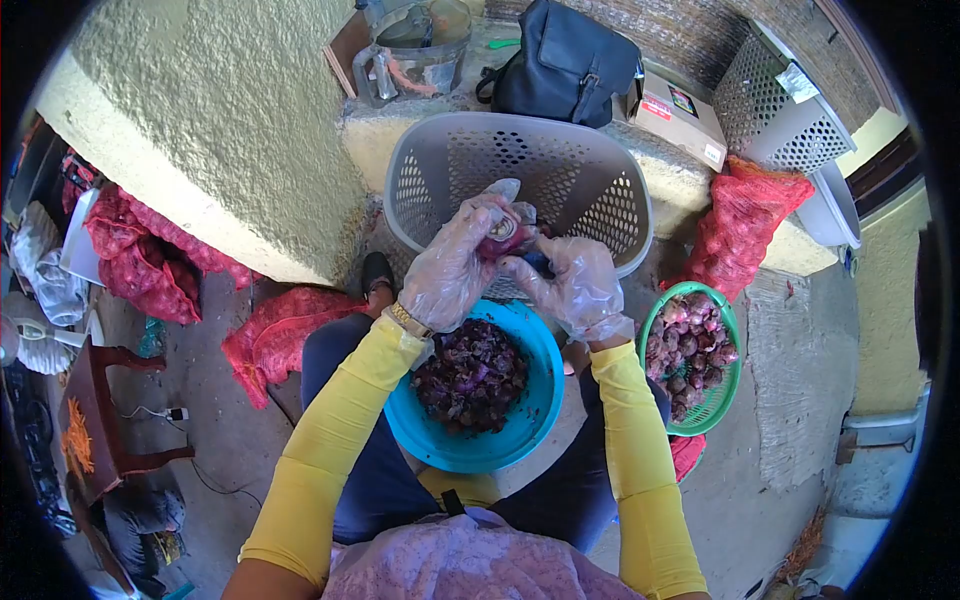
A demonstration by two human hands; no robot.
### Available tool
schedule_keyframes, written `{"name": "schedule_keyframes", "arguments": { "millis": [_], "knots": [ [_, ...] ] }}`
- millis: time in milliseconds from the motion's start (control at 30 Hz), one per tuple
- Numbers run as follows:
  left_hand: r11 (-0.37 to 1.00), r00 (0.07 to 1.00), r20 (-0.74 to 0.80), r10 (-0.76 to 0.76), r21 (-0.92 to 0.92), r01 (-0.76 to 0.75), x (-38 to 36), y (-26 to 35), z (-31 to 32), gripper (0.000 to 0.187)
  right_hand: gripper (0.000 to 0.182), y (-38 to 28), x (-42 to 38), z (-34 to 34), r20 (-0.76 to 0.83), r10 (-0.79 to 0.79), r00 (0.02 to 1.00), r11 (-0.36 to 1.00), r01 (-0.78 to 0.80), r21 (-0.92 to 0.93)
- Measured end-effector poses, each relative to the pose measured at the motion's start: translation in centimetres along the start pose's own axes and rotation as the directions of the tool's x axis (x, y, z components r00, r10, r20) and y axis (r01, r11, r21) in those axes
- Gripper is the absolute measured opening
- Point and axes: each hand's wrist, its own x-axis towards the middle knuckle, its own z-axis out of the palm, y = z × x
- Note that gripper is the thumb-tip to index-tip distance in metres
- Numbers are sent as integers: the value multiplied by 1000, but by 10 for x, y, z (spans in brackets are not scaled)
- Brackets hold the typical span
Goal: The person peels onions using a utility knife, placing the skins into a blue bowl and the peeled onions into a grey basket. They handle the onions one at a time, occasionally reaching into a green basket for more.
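Note:
Above the near rim of a grey perforated basket [512, 122], my left hand [458, 255] in a clear plastic glove is closed around a red onion [503, 238]. My right hand [575, 282], also gloved, is at the onion's right side with its fingers bent together; a small dark item shows between its fingers, too hidden to name. Below both hands, a blue basin [540, 400] between my legs holds a heap of dark purple onion skins [470, 375]. Several red onions [685, 345] lie in a green basket [727, 400] at the right.
Red mesh sacks [740, 225] stand at the right, with more sacks [290, 335] at the left. On the ledge ahead are a clear jug [415, 60], a black bag [560, 70] and a cardboard box [680, 118]. A brown wooden stool [110, 410] is at the far left.

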Motion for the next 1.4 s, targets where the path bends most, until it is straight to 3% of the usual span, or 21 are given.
{"name": "schedule_keyframes", "arguments": {
  "millis": [233, 300, 400, 567, 633, 900, 1100, 1233, 1333, 1400],
  "knots": [
    [1000, 997, -77, 5, -25, -7, 4, 0, -3, 51, 47, 6, -2, 1, 67, -126, 990, 979, 113, 167],
    [997, 998, -32, -49, -56, 47, 4, 3, -4, 53, 49, 4, 0, -1, -37, 14, 999, 989, -8, 151],
    [995, 996, 2, -89, -49, 89, 4, 4, 2, 56, 57, 4, -2, -4, -19, 134, 991, 979, -129, 160],
    [998, 998, 8, -59, 25, 59, 5, -2, 1, 61, 52, 6, -1, 2, -86, 116, 990, 979, -99, 176],
    [995, 996, 19, -86, -47, 87, 7, -4, 2, 63, 51, 6, -1, 3, -87, 121, 989, 972, -101, 212],
    [996, 998, -8, -65, -56, 64, 6, -8, 5, 61, 41, 5, -1, 4, 13, 138, 990, 956, -137, 259],
    [995, 997, -31, -76, -59, 74, 4, -9, 4, 59, 36, 5, -2, 9, -17, 119, 993, 964, -112, 243],
    [989, 998, -20, -64, -135, 61, 5, -12, 0, 56, 45, 0, -1, 2, 33, 175, 984, 937, -176, 302],
    [986, 997, -32, -76, -149, 71, 2, -10, 0, 55, 39, 0, -1, -2, 18, 92, 996, 975, -94, 199],
    [987, 995, -67, -77, -148, 67, 0, -6, 5, 53, 44, 2, -1, -2, 92, -38, 995, 999, 37, 13]
  ]
}}
